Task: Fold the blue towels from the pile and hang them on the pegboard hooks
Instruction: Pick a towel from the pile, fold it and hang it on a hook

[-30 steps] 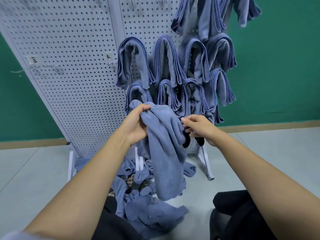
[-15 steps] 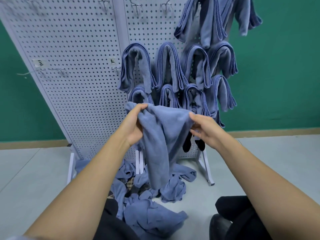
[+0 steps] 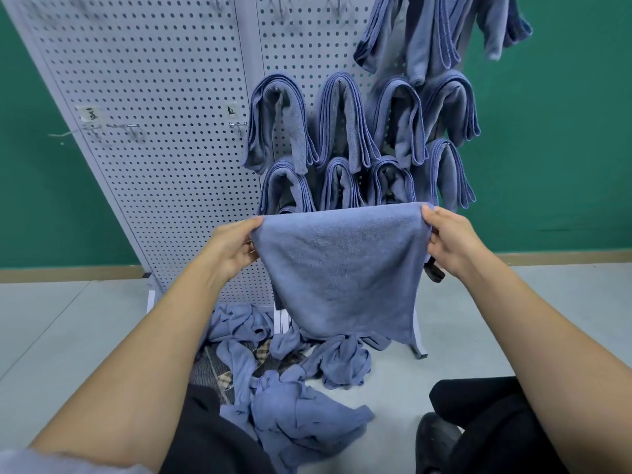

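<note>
Now you hold one blue towel (image 3: pixel 342 268) up in front of you, spread out flat. Your left hand (image 3: pixel 232 249) pinches its top left corner. Your right hand (image 3: pixel 448 241) pinches its top right corner. The fingers of both hands are curled round the cloth. The top edge is pulled straight from one hand to the other, and the rest hangs down loose.

Under the towel is the pile (image 3: pixel 290 388) of loose blue towels. The pile lies on the floor (image 3: pixel 68 330) at the foot of the pegboard (image 3: pixel 154 131), and part of it lies on a checked cloth (image 3: pixel 219 374).

The pegboard is white and stands right behind the towel. Folded towels (image 3: pixel 342 121) hang on its right half in rows, side by side, each bent over at the top. A few more hang at the top right.

On the left half you can see bare hooks (image 3: pixel 237 126) and small labels (image 3: pixel 232 110) with marks too small to read. A green wall (image 3: pixel 564 148) is behind the pegboard. Your knees (image 3: pixel 496 415), in dark cloth, show at the bottom.
</note>
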